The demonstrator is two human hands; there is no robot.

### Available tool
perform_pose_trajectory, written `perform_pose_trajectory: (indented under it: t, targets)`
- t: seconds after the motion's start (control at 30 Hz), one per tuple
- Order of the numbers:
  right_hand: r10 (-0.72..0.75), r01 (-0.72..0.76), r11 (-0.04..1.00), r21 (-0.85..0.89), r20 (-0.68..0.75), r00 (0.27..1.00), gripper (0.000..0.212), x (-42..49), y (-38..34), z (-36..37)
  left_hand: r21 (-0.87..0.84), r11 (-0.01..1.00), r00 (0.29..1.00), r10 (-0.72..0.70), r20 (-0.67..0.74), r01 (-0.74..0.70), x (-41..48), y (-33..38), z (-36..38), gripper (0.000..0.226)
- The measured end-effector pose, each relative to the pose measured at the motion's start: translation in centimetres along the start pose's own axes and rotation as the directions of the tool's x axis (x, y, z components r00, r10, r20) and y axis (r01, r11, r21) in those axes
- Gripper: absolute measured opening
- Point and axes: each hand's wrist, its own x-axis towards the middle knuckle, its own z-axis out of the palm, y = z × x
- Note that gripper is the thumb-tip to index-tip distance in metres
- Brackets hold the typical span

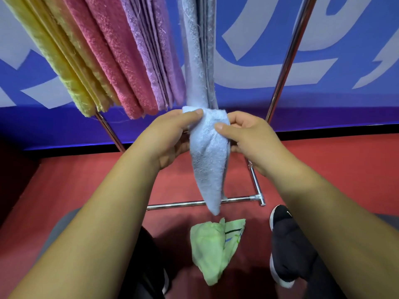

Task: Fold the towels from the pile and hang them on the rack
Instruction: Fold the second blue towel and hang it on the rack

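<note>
- Holding up a light blue towel (207, 160) at centre, just below the hanging row, folded narrow and drooping to a point toward the near floor.
- Gripping its upper left corner with the left hand (170, 137), thumb pressed on top of the cloth, fingers curled beneath.
- Pinching its upper right edge with the right hand (248, 137), thumb on the front face, fingers curled behind.
- Both hands clamped on that same towel, close together, with only its width between them.
- Standing at a chrome rack (287, 59), upright slanting at right, low crossbar on the floor behind the towel's tip.
- Hung there, left to right: yellow towels (64, 67), pink towels (112, 61), purple towels (155, 50), grey-blue towels (196, 50) (the last directly above the held one; touching or not, cannot tell).
- Lying crumpled on the red floor (64, 190), nearer than the crossbar: a green towel (213, 249), apart from the blue tip.
- Just right of it, a black shoe (285, 244) with a white sole.
- Far behind, a blue wall (259, 50) with white shapes.
</note>
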Motion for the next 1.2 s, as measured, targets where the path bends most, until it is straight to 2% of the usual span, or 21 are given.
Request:
perform_pose_trajectory:
  t: [0.07,0.13,0.17,0.23,0.3,0.47,0.53,0.6,0.73,0.8,0.93,1.0,1.07,1.2]
  targets:
    - [-0.016,0.018,0.999,0.041,-0.066,0.998,0.008,0.1,-0.5,-0.5,0.047,0.998,0.990,0.030,0.137,-0.037,-0.1,-0.4,-0.2,0.033]
    - [-0.002,0.013,0.996,0.088,-0.116,0.993,0.014,0.2,-1.0,-1.2,0.101,0.994,0.972,0.024,0.233,-0.048,0.3,-1.1,-0.3,0.055]
    - [0.014,0.001,0.994,0.111,-0.128,0.992,0.015,0.2,-1.2,-1.5,0.129,0.991,0.965,0.009,0.263,-0.044,0.6,-1.5,-0.2,0.058]
    - [0.033,-0.016,0.991,0.132,-0.130,0.991,0.015,0.1,-1.5,-2.1,0.173,0.984,0.958,0.001,0.287,-0.053,0.9,-2.2,0.3,0.047]
    - [0.031,-0.011,0.991,0.133,-0.153,0.988,0.013,0.0,-1.8,-2.7,0.220,0.972,0.963,0.026,0.268,-0.087,1.2,-2.6,1.0,0.032]
    - [-0.019,0.015,1.000,-0.016,-0.272,0.962,0.008,0.3,-1.2,-3.8,0.161,0.979,0.980,0.097,0.174,-0.126,1.3,-2.5,2.6,0.025]
    - [-0.036,0.012,0.996,-0.083,-0.297,0.954,0.012,0.5,-1.0,-4.1,0.152,0.978,0.983,0.123,0.139,-0.143,1.2,-2.4,3.1,0.017]
    - [-0.005,-0.019,0.997,-0.075,-0.317,0.949,0.019,0.6,-1.0,-4.1,0.124,0.977,0.981,0.162,0.103,-0.174,1.1,-2.4,3.6,0.013]
    - [0.176,-0.128,0.971,0.203,-0.236,0.956,0.041,0.8,-0.8,-3.8,0.056,0.979,0.981,0.194,0.008,-0.194,1.2,-2.7,4.4,0.017]
    - [0.235,-0.197,0.951,0.239,-0.145,0.961,0.041,0.6,-0.9,-3.4,0.006,0.986,0.984,0.169,-0.061,-0.169,1.3,-2.7,4.4,0.019]
    - [0.263,-0.251,0.938,0.240,-0.019,0.965,0.036,-0.2,-1.1,-2.5,-0.092,0.993,0.986,0.059,-0.156,-0.074,1.7,-2.6,3.7,0.027]
    - [0.233,-0.230,0.955,0.186,0.007,0.972,0.027,-0.4,-0.9,-1.9,-0.111,0.993,0.984,0.021,-0.178,-0.042,1.8,-2.6,3.2,0.016]
    - [0.199,-0.198,0.972,0.126,0.005,0.980,0.009,-0.3,-0.6,-1.6,-0.114,0.993,0.979,0.002,-0.202,-0.026,1.7,-2.5,2.9,0.008]
    - [0.123,-0.122,0.992,0.033,-0.042,0.991,0.006,-0.3,-0.5,-0.9,-0.096,0.995,0.977,-0.019,-0.213,-0.001,1.6,-2.4,2.5,0.019]
